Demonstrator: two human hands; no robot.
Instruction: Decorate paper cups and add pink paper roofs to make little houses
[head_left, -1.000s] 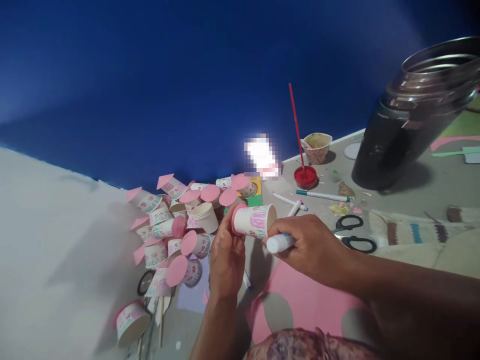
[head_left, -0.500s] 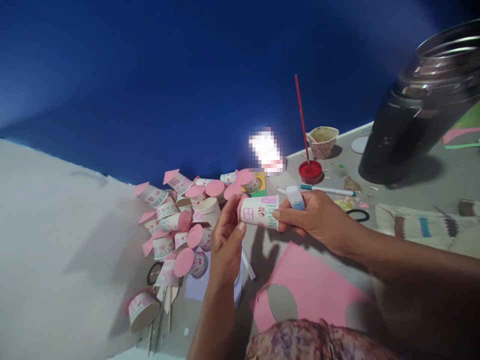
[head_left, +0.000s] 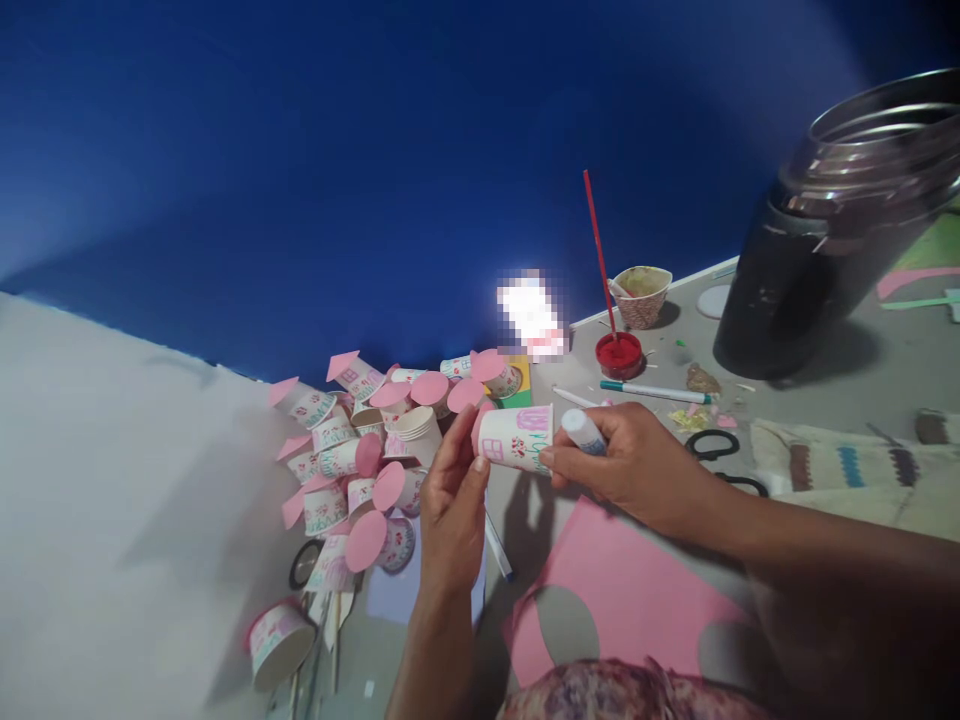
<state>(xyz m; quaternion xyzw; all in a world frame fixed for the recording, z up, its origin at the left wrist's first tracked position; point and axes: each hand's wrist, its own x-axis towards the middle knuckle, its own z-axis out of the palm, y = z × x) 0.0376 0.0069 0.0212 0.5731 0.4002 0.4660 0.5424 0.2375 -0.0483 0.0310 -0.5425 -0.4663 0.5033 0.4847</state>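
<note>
A paper cup [head_left: 517, 440] with drawn windows and flowers lies sideways in the air above the bench [head_left: 581, 369], between two hands. The left hand [head_left: 454, 500] has its fingers grasping the pink-topped end; the right hand [head_left: 634, 455] pinches the open rim, its fingers also gripping a white-capped tube [head_left: 583, 432]. Below, pink paper [head_left: 637, 585] shows round cutouts. Similar cups [head_left: 328, 508] crowd together to the left, while a green-capped marker [head_left: 655, 391] lies beyond the right hand, near a red pot [head_left: 619, 358].
</note>
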